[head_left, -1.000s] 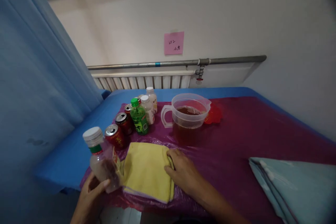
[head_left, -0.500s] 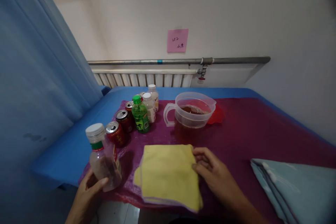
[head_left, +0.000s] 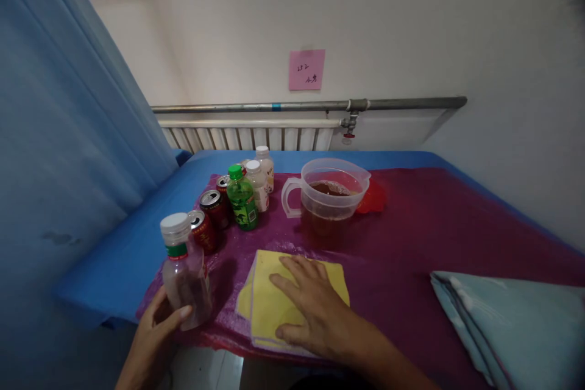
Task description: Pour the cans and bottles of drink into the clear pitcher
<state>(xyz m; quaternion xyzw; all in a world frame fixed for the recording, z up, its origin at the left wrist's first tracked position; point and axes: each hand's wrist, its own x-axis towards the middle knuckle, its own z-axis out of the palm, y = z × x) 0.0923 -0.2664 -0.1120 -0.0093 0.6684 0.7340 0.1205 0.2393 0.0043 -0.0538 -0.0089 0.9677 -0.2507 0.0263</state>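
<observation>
Around the lower part of a clear plastic bottle (head_left: 187,283) with a white cap and green neck band, my left hand (head_left: 158,329) is closed; the bottle stands near the front left edge. My right hand (head_left: 315,311) lies spread over a folded yellow cloth (head_left: 267,292), fingers apart, palm down. Beyond the cloth is a clear plastic measuring jug (head_left: 333,189) with brown liquid inside. Behind the held bottle stand red drink cans (head_left: 214,207), a green bottle (head_left: 243,201) and two white-capped bottles (head_left: 258,189).
A purple plastic sheet (head_left: 402,225) covers most of the blue surface (head_left: 128,244). On the right lies a folded light-blue cloth (head_left: 516,317). Something red (head_left: 372,198) sits behind the jug. A blue curtain (head_left: 68,103) hangs at left; pipes (head_left: 311,106) run along the wall.
My right hand has moved left from the yellow cloth's right edge onto its top, fingers now spread. The bottle in my left hand has shifted slightly right.
</observation>
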